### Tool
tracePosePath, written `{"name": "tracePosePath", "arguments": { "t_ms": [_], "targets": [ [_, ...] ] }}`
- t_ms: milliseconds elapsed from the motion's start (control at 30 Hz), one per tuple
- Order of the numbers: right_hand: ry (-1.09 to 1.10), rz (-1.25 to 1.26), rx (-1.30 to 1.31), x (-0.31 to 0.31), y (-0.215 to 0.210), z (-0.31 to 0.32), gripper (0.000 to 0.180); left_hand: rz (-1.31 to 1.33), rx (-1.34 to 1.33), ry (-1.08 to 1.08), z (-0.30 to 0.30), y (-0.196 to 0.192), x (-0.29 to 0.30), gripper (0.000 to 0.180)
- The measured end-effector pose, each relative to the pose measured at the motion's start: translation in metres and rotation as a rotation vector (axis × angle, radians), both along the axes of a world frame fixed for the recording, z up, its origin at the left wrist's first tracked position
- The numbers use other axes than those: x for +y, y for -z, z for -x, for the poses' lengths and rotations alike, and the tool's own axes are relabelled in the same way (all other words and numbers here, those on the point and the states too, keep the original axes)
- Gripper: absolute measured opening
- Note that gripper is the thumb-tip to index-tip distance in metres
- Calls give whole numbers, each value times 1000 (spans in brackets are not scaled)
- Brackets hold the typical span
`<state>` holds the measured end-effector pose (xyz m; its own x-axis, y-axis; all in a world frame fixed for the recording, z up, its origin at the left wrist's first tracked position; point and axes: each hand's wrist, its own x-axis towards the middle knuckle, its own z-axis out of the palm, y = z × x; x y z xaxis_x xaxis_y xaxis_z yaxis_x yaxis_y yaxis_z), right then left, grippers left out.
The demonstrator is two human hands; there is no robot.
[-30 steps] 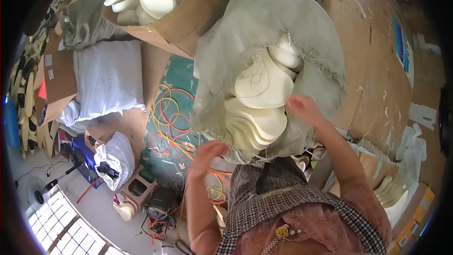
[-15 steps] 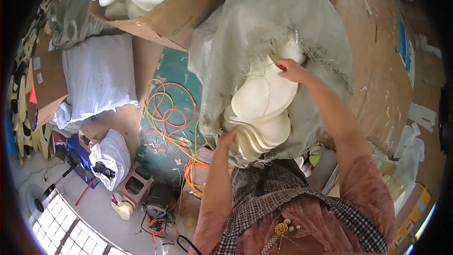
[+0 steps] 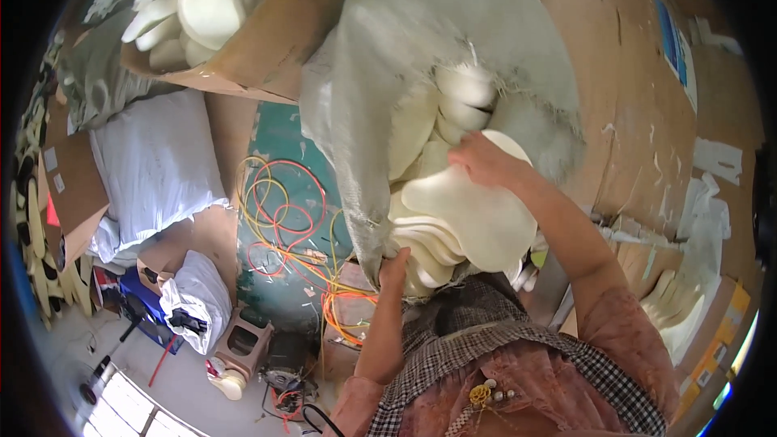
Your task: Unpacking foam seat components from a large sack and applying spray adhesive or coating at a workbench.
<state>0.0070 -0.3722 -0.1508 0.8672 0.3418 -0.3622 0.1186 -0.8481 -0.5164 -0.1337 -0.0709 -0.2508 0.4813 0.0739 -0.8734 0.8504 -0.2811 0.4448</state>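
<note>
A pale woven sack point(image 3: 453, 0) with a frayed opening lies in front of me. Inside it are cream, insole-shaped pieces, several of them fanned in a stack point(image 3: 425, 247) at the near side. My right hand point(image 3: 487, 160) is closed on the narrow end of one cream insole point(image 3: 477, 210), whose broad end tilts down toward my apron over the stack. My left hand point(image 3: 394, 267) is closed at the sack's near left rim, beside the stack; its fingertips are partly hidden. Further in, more rounded cream pieces point(image 3: 465, 97) show in the sack's mouth.
A cardboard box point(image 3: 275, 48) full of similar cream pieces stands at the far left. Large cardboard point(image 3: 631, 113) borders the right. Orange and yellow hoses point(image 3: 279, 194) coil on the green floor. White bags point(image 3: 162, 162), a stool point(image 3: 245, 340) and a dark motor point(image 3: 285, 360) are to the left.
My right hand has drawn the insole out toward me and turned it over the stack, uncovering pieces deeper in the sack. The left hand stays at the rim; the whole view has shifted slightly.
</note>
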Motion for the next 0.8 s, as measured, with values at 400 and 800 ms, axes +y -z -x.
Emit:
{"name": "tracePosePath", "arguments": {
  "t_ms": [400, 800],
  "targets": [
    [-191, 176, 226, 103, -37, 0, 81, -71, -169, -221, 7, -18, -1, 63],
    [-193, 283, -14, 124, -5, -5, 72, 438, -99, -859, -32, -25, 15, 10]
  ]
}}
